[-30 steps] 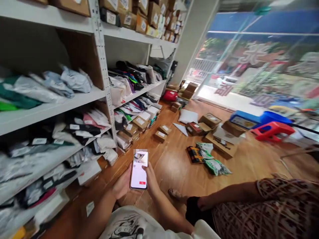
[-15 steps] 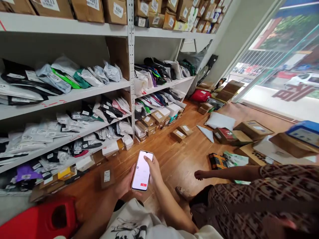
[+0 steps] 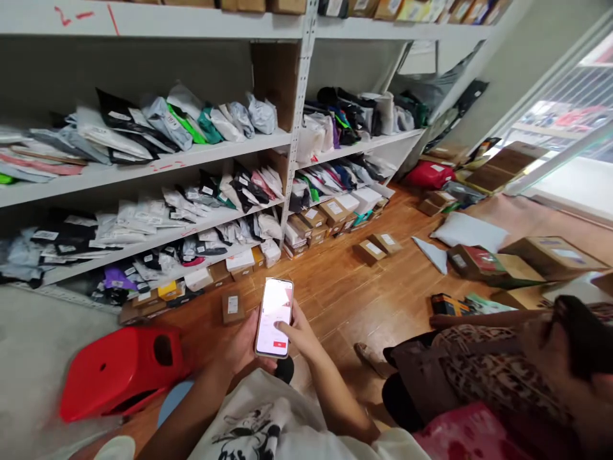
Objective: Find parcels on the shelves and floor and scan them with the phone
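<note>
A smartphone (image 3: 271, 306) with a lit, mostly white and pink screen is held upright in front of my body. A red button shows near the bottom of the screen; its text is too small to read. My left hand (image 3: 244, 343) is closed around the phone's left side and lower back. From the other side my right hand (image 3: 302, 331) grips the phone's right edge, and its thumb lies over the lower middle of the screen. The fingers behind the phone are mostly hidden. On the floor just beyond my left hand lies a labelled cardboard box (image 3: 233, 308).
White shelves (image 3: 230, 150) ahead carry many labelled bags and boxes. A red plastic stool (image 3: 110, 370) lies at the lower left. Two small boxes (image 3: 377, 247) sit on the wooden floor. Another person (image 3: 498, 370) is close on my right, with opened cartons (image 3: 555, 252) beyond.
My view has turned left and down, so the red stool shows more fully. My right thumb has moved from the top of the phone's screen to its lower middle, and the screen content differs.
</note>
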`<state>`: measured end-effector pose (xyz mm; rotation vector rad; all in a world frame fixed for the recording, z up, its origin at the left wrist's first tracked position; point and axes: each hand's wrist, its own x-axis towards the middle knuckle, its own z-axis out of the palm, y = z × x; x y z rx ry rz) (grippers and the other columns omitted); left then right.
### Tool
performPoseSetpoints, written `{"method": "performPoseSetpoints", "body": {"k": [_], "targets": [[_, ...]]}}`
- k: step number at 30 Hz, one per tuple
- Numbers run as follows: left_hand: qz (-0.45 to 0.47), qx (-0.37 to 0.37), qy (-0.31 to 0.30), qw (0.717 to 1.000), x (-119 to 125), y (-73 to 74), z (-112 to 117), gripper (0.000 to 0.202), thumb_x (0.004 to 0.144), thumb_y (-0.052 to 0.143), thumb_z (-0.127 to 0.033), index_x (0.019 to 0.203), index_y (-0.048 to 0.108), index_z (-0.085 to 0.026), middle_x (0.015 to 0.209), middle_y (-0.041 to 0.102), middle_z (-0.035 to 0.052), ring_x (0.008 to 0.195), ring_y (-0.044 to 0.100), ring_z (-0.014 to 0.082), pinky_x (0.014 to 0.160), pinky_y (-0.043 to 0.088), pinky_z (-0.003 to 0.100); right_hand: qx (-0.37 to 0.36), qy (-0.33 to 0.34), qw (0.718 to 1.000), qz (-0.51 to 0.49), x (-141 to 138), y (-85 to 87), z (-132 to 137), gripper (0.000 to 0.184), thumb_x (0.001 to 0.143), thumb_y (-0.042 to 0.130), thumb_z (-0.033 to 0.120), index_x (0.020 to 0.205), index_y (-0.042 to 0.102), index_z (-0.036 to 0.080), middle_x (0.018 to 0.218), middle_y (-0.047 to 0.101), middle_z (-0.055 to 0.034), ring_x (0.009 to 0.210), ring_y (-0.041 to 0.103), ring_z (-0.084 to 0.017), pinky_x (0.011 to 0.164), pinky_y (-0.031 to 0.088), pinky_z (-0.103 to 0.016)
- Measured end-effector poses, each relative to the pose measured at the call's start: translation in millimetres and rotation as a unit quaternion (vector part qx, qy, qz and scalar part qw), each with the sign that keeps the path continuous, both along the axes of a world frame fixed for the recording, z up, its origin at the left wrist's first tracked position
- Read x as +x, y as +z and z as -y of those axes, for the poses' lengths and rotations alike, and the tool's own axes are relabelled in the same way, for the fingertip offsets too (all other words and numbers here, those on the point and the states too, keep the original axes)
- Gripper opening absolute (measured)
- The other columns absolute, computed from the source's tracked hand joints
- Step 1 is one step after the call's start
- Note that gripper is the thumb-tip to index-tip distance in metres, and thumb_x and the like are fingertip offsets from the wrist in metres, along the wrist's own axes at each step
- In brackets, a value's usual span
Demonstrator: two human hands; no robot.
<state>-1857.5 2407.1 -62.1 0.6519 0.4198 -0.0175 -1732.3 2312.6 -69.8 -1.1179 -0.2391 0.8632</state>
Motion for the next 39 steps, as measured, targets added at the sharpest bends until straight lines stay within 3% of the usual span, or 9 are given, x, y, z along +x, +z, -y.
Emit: {"method": "performPoseSetpoints", "body": {"k": [4, 9, 14, 20, 26, 30, 32, 35, 39], "targets": [[-0.018, -0.004, 0.036, 0.999, -45.4, 1.0, -8.3, 0.063, 0.093, 0.042, -0.054, 0.149, 0.031, -0.027, 0.123, 0.062, 0.0172, 0.091, 0.068, 0.0305, 0.051, 0.061, 0.039, -0.025, -0.004, 1.0, -0.003, -48.4, -7.7, -19.1, 0.033, 0.066, 0.063, 0.033, 0.097, 0.065, 0.021, 0.087, 0.073, -0.0013, 0.075, 0.065, -0.022, 0.068, 0.051, -0.033], [-0.004, -0.023, 0.037, 0.999, -85.3, -0.7, -15.2, 0.065, 0.093, 0.043, -0.054, 0.151, 0.029, -0.029, 0.129, 0.06, 0.016, 0.092, 0.069, 0.0296, 0.05, 0.061, 0.037, -0.044, -0.032, 0.998, 0.026, -93.5, -7.5, -30.1, 0.036, 0.063, 0.064, 0.024, 0.1, 0.064, 0.022, 0.092, 0.073, -0.0005, 0.085, 0.065, -0.023, 0.078, 0.05, -0.034], [0.004, -0.005, 0.022, 1.0, -103.8, 3.8, -20.0, 0.07, 0.091, 0.045, -0.056, 0.152, 0.02, -0.035, 0.144, 0.049, 0.0139, 0.104, 0.065, 0.0317, 0.054, 0.061, 0.034, -0.052, -0.05, 0.996, 0.06, -114.0, -5.2, -35.7, 0.036, 0.063, 0.068, 0.02, 0.098, 0.063, 0.022, 0.092, 0.072, -0.0014, 0.087, 0.064, -0.024, 0.081, 0.05, -0.035], [0.013, 0.005, 0.044, 0.999, -106.4, 4.7, -27.6, 0.074, 0.091, 0.048, -0.054, 0.153, 0.01, -0.04, 0.148, 0.044, 0.0125, 0.101, 0.067, 0.0307, 0.053, 0.061, 0.035, -0.04, -0.038, 0.996, 0.071, -113.8, 1.0, -46.9, 0.037, 0.062, 0.068, 0.018, 0.098, 0.064, 0.023, 0.094, 0.072, -0.0012, 0.088, 0.064, -0.023, 0.082, 0.049, -0.034], [0.006, 0.007, 0.066, 0.998, -99.4, 13.0, -36.0, 0.079, 0.089, 0.048, -0.058, 0.154, 0.012, -0.031, 0.135, 0.054, 0.0171, 0.094, 0.068, 0.0314, 0.051, 0.061, 0.036, -0.02, 0.042, 0.999, 0.024, -105.5, 5.6, -45.8, 0.036, 0.065, 0.059, 0.028, 0.1, 0.068, 0.022, 0.095, 0.074, -0.0026, 0.086, 0.067, -0.026, 0.078, 0.052, -0.037], [-0.004, 0.004, 0.094, 0.996, -96.6, 11.6, -41.4, 0.08, 0.091, 0.053, -0.043, 0.153, 0.004, -0.035, 0.144, 0.045, 0.0165, 0.095, 0.067, 0.0311, 0.049, 0.061, 0.037, -0.005, 0.085, 0.996, 0.007, -101.5, 10.6, -41.3, 0.04, 0.064, 0.06, 0.029, 0.102, 0.071, 0.022, 0.107, 0.074, -0.0047, 0.103, 0.064, -0.028, 0.09, 0.049, -0.04], [-0.008, 0.004, 0.099, 0.995, -95.7, 8.7, -42.1, 0.088, 0.088, 0.056, -0.034, 0.153, -0.003, -0.038, 0.147, 0.042, 0.0157, 0.096, 0.066, 0.0313, 0.048, 0.061, 0.038, -0.008, 0.083, 0.997, -0.006, -100.0, 14.5, -40.9, 0.039, 0.064, 0.06, 0.031, 0.101, 0.071, 0.022, 0.106, 0.075, -0.0046, 0.102, 0.065, -0.029, 0.089, 0.05, -0.041], [-0.03, 0.046, 0.095, 0.994, -92.9, 5.9, -39.4, 0.094, 0.082, 0.06, -0.023, 0.153, -0.001, -0.037, 0.14, 0.049, 0.0161, 0.092, 0.068, 0.0294, 0.048, 0.06, 0.034, -0.015, 0.095, 0.995, -0.027, -98.3, 17.8, -41.7, 0.037, 0.065, 0.061, 0.034, 0.1, 0.07, 0.023, 0.101, 0.076, -0.0041, 0.096, 0.067, -0.029, 0.083, 0.053, -0.042], [-0.093, 0.122, 0.117, 0.981, -87.8, 4.1, -35.3, 0.089, 0.081, 0.063, -0.023, 0.152, 0.011, -0.033, 0.131, 0.055, 0.0178, 0.076, 0.069, 0.0247, 0.04, 0.054, 0.025, 0.002, 0.107, 0.994, -0.013, -97.3, 13.9, -40.7, 0.042, 0.062, 0.06, 0.026, 0.104, 0.068, 0.024, 0.105, 0.075, -0.0026, 0.1, 0.066, -0.028, 0.089, 0.051, -0.042]]}}
